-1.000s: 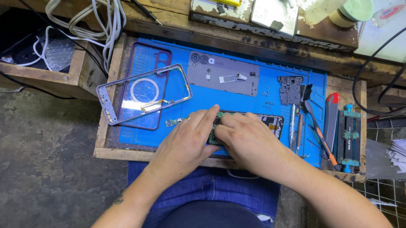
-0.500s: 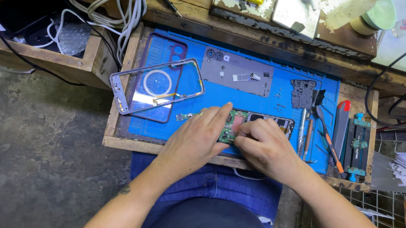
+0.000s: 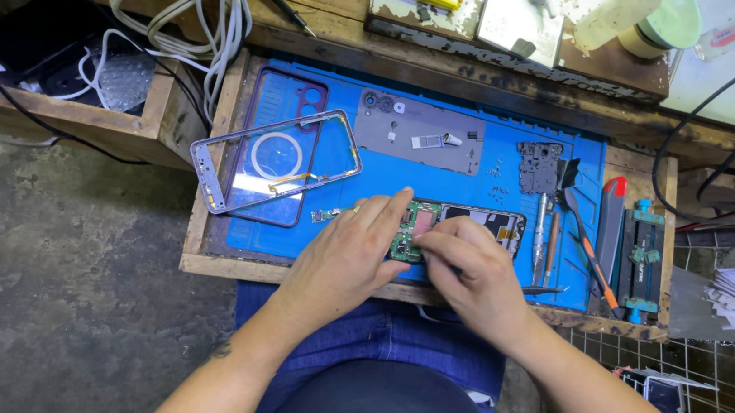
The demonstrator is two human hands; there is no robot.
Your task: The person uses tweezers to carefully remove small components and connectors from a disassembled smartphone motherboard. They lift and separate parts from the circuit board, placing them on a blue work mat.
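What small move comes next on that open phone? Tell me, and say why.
Probably lift or press the small part under the right hand, while the left hand steadies the phone. Both hands' fingertips meet over the green board, the phone lies flat on the blue mat, and neither hand holds a tool. The part itself is hidden.

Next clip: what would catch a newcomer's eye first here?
The bright blue mat in the wooden tray stands out first. At its near edge, the left hand and right hand meet over an opened phone with its green board exposed. A clear phone frame lies at the mat's left end.
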